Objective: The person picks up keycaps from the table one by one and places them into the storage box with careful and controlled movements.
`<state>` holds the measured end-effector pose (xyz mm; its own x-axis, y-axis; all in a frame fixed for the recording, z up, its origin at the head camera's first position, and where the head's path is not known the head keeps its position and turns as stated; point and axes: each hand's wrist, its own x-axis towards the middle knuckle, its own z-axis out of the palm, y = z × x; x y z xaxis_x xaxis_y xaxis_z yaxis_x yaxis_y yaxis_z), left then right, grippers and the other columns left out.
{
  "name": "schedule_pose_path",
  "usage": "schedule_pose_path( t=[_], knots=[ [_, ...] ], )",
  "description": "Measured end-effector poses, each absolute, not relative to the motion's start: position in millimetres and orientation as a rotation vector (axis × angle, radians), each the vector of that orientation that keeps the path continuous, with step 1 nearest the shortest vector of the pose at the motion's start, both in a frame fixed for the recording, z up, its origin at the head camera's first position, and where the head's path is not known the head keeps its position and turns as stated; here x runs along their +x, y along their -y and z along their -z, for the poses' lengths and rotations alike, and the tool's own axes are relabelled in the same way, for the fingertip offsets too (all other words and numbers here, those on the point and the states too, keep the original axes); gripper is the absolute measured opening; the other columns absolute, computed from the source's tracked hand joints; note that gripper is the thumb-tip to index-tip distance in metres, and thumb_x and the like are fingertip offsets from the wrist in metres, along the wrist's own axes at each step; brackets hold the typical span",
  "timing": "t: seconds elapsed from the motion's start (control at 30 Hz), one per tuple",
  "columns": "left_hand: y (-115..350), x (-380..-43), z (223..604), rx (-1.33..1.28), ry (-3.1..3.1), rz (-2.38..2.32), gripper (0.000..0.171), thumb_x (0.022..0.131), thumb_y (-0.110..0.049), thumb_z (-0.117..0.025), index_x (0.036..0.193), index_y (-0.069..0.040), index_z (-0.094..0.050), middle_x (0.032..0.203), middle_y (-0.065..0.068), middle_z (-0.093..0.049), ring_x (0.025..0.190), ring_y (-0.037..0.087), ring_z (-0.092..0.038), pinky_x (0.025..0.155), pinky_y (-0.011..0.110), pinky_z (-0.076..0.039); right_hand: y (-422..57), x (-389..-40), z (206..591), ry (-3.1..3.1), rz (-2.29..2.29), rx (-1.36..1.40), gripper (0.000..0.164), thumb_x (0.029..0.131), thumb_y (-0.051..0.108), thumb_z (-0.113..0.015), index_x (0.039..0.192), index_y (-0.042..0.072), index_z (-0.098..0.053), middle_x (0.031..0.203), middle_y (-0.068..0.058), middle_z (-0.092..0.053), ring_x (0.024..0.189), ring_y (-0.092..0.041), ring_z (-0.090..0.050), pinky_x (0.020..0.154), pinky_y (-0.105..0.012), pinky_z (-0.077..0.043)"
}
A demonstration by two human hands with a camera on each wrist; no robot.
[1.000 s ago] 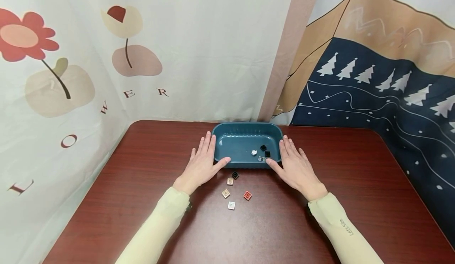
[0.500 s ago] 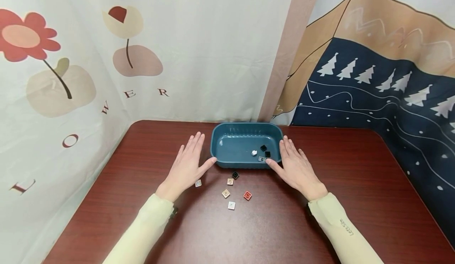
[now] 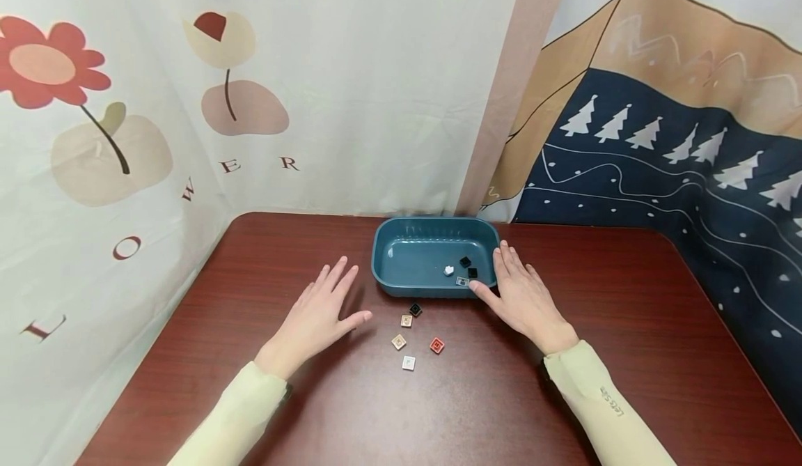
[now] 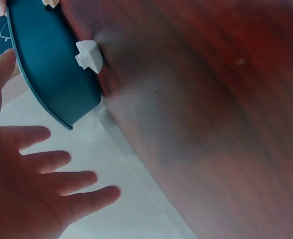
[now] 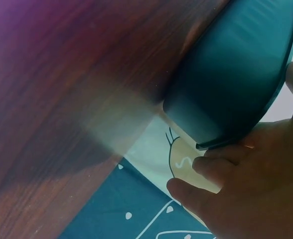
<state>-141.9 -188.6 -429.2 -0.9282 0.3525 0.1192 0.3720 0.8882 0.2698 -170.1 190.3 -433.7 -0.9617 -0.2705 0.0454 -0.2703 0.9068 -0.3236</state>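
Observation:
A blue-green oblong plastic basin (image 3: 407, 292) stands at the back of the table, holding several small keycaps, among them a white one (image 3: 448, 270) and a black one (image 3: 465, 261). My right hand (image 3: 525, 301) lies along its right side with straight fingers, thumb at the front rim. To the left of the basin, apart from it, my left hand (image 3: 311, 320) has its fingers spread and holds nothing. In front of the basin lie loose keycaps: black (image 3: 415, 309), beige (image 3: 406, 321), another beige (image 3: 399, 341), red (image 3: 436, 345) and white (image 3: 409, 363). The left wrist view shows a white keycap (image 4: 90, 56) near the basin.
The dark red-brown wooden table (image 3: 489, 410) has rounded back corners. Behind it hangs a pale curtain (image 3: 376, 104) with flower prints, and a navy cloth (image 3: 626, 173) with tree prints is on the right.
My left hand has left the basin's left side and drawn left and toward me, fingers spreading. A pale keycap seen beside it half a second ago is now covered. My right hand stays put.

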Motion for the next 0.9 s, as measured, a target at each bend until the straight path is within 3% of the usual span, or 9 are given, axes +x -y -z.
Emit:
schedule_pose_path(
  t=[0.23, 0.47, 0.67, 0.9],
  knots=[
    [187.7, -134.3, 435.8, -0.713, 2.982, 0.398, 0.083, 0.088, -0.053, -0.078, 0.152, -0.006, -0.052, 0.156, 0.019, -0.048, 0.137, 0.044, -0.052, 0.102, 0.06, -0.048, -190.4, -170.3, 433.5, -3.062, 0.53, -0.435, 0.104, 0.1, 0.075, -0.038, 0.159, -0.009, -0.024, 0.169, -0.024, -0.015, 0.156, -0.042, -0.017, 0.12, -0.062, -0.023],
    [188.2, -129.9, 439.0, -0.887, 2.879, 0.297, 0.055, 0.086, -0.039, -0.085, 0.131, -0.01, -0.071, 0.125, 0.012, -0.068, 0.107, 0.031, -0.067, 0.084, 0.05, -0.058, -190.4, -169.8, 433.1, -3.066, 0.537, -0.443, 0.101, 0.101, 0.071, -0.042, 0.159, -0.01, -0.025, 0.169, -0.024, -0.016, 0.155, -0.042, -0.019, 0.12, -0.062, -0.024],
    [189.0, -128.4, 439.8, -0.967, 2.841, 0.244, 0.037, 0.082, -0.023, -0.089, 0.117, -0.012, -0.078, 0.099, 0.005, -0.064, 0.084, 0.024, -0.064, 0.07, 0.04, -0.058, -190.2, -169.1, 433.0, -3.072, 0.538, -0.448, 0.099, 0.102, 0.068, -0.044, 0.158, -0.011, -0.026, 0.169, -0.025, -0.016, 0.155, -0.042, -0.021, 0.12, -0.062, -0.025],
    [188.8, -128.2, 439.8, -0.995, 2.836, 0.296, 0.022, 0.084, -0.006, -0.085, 0.105, -0.012, -0.081, 0.088, 0.001, -0.061, 0.073, 0.02, -0.065, 0.062, 0.034, -0.056, -190.3, -168.9, 433.3, -3.075, 0.54, -0.461, 0.097, 0.103, 0.065, -0.046, 0.157, -0.012, -0.027, 0.168, -0.026, -0.016, 0.155, -0.042, -0.02, 0.119, -0.063, -0.025]
  ],
)
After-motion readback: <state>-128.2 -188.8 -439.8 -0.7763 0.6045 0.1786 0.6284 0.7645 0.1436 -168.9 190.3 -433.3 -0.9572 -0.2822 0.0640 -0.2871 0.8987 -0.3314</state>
